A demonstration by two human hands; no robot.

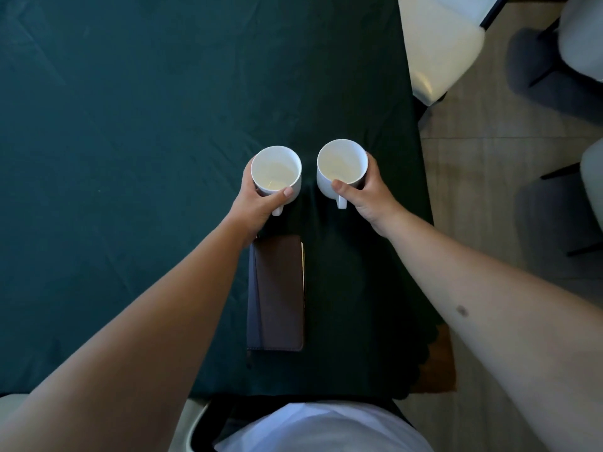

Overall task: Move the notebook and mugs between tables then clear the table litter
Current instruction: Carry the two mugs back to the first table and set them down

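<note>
Two empty white mugs stand side by side over a table with a dark green cloth point(130, 125). My left hand point(257, 203) wraps around the left mug point(276, 169), thumb on its near rim. My right hand point(365, 194) grips the right mug point(342, 163) the same way. Both handles point toward me. Whether the mugs rest on the cloth or hover just above it I cannot tell. A dark brown notebook point(277, 295) lies closed on the cloth just behind my left wrist, near the table's front edge.
The table's right edge runs close to the right mug. A white chair point(440, 50) stands at the far right corner, and grey chairs point(584, 37) stand on the light floor to the right. Another chair's pale edge point(192, 419) shows below.
</note>
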